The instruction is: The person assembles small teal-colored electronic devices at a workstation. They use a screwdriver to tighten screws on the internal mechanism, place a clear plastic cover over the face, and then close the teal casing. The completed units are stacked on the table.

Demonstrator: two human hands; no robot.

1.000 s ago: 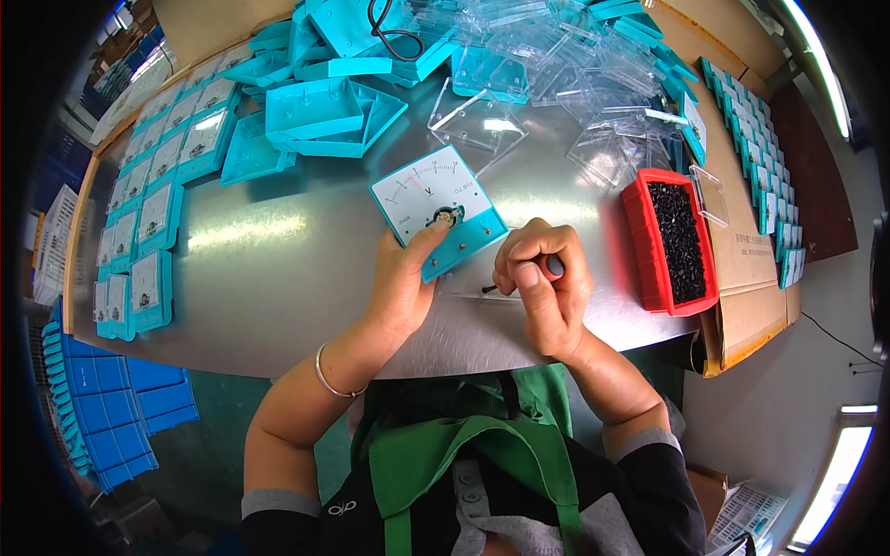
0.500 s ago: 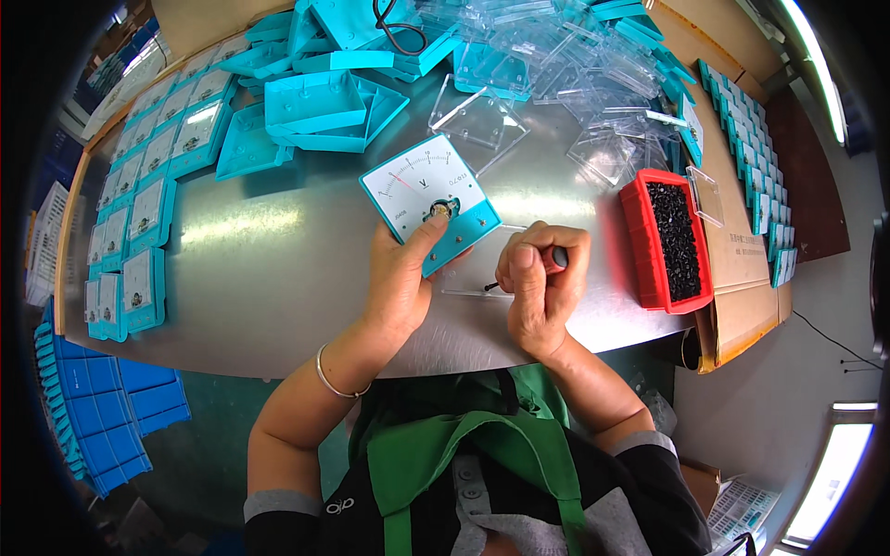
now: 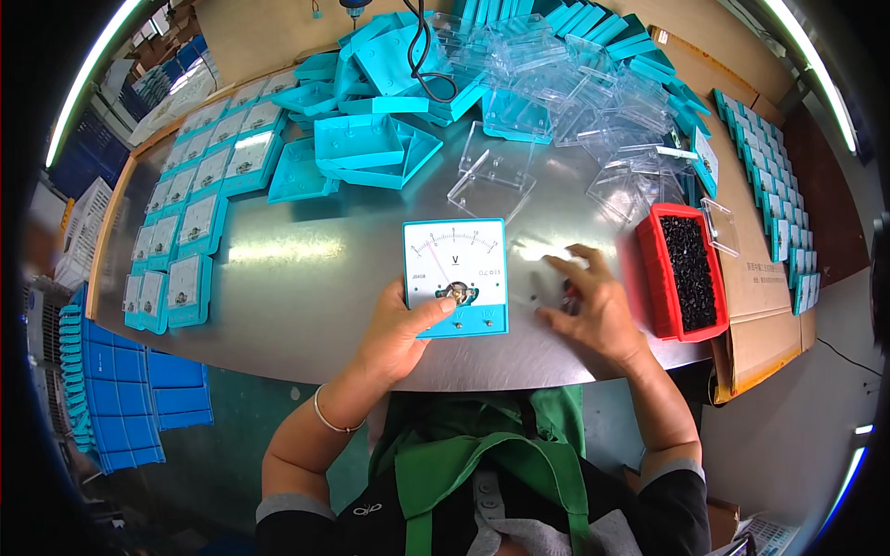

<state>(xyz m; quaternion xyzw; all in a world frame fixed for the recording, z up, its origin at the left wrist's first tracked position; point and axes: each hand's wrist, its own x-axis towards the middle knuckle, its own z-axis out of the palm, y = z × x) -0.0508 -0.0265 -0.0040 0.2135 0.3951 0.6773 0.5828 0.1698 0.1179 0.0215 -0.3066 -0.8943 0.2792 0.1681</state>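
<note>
My left hand grips a square voltmeter by its lower left, thumb across the front. The meter faces up, with a white dial, a turquoise frame and an uncovered movement in a cutout under the thumb. To its right, apart from it, my right hand hovers over the metal table with thumb and forefinger spread. A small red-handled screwdriver shows in that palm, mostly hidden by the fingers. The hand is slightly blurred.
A red bin of small black parts stands at the right. Clear covers and turquoise cases are heaped at the back. Rows of meters line the left side; more stacks stand far right on cardboard. A black cable hangs over the heap.
The meter has turned upright and faces me squarely. My right hand has moved right, away from it, and its thumb and forefinger have spread. The whole view has shifted a little.
</note>
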